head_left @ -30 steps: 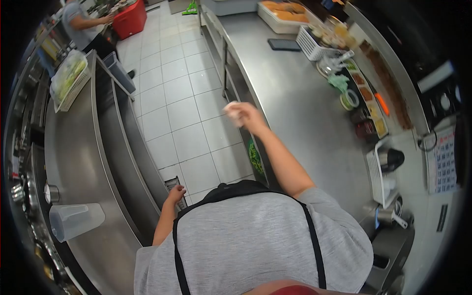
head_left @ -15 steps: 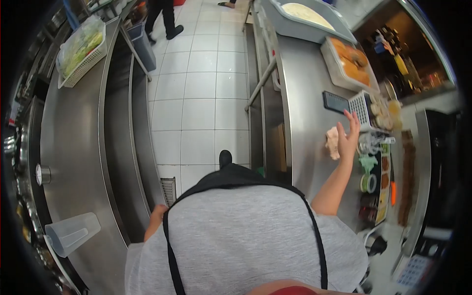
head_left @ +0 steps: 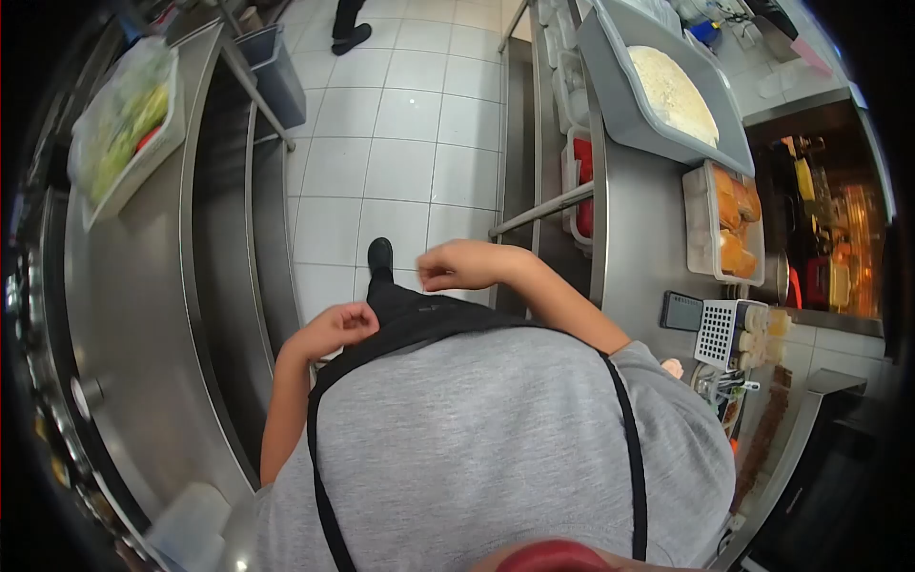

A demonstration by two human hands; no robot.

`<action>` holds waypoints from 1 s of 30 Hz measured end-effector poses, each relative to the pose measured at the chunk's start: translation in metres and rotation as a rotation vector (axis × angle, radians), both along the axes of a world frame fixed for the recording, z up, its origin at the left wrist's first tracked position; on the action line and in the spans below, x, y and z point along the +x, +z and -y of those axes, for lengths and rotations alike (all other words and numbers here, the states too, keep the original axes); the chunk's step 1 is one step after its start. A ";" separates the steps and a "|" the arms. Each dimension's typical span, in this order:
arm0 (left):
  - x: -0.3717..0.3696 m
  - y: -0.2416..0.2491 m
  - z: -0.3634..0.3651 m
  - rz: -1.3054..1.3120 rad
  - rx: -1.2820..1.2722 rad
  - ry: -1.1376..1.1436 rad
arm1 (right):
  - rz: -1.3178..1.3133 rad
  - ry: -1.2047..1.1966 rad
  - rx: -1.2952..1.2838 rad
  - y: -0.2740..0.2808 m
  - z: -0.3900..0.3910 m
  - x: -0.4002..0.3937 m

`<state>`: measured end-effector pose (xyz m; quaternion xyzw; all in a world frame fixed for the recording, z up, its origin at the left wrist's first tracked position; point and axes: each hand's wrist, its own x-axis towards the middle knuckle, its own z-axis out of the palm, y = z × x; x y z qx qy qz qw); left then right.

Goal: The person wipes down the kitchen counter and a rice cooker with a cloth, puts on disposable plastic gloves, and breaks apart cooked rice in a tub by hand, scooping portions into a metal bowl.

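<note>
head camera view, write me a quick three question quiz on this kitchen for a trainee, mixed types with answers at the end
1. True or false: the left hand is inside the large gray tub.

2. Multiple choice: what does that tub contain?
a) leafy vegetables
b) a pale, floury or doughy mass
c) orange-brown buns

3. Open question: where does the dark smartphone lie, and beside what?

Key
1. False; the hand is by the black apron, well away from the tub.
2. b
3. On the steel counter to the wearer's right, beside the white perforated basket.
</note>
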<state>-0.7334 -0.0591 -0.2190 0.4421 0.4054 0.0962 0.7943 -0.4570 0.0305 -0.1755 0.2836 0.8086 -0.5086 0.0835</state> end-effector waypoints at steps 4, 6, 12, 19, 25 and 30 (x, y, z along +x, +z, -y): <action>-0.030 0.032 -0.082 0.094 -0.182 -0.020 | 0.101 -0.343 -0.510 -0.028 -0.031 0.054; -0.044 0.028 -0.122 0.091 -0.154 -0.102 | -0.016 -0.455 -0.624 -0.023 -0.035 0.075; -0.023 0.078 -0.249 -0.184 -0.156 -0.340 | -0.267 -0.664 -0.746 -0.016 -0.054 0.081; 0.053 0.118 -0.349 -0.422 -0.070 -0.324 | -0.350 -1.004 -0.774 -0.022 -0.109 0.108; 0.106 0.146 -0.404 -0.412 0.199 -0.410 | -0.407 -1.041 -0.627 -0.027 -0.180 0.149; 0.126 0.067 -0.463 -0.245 0.266 -0.589 | -0.119 -0.979 0.162 0.001 -0.215 0.160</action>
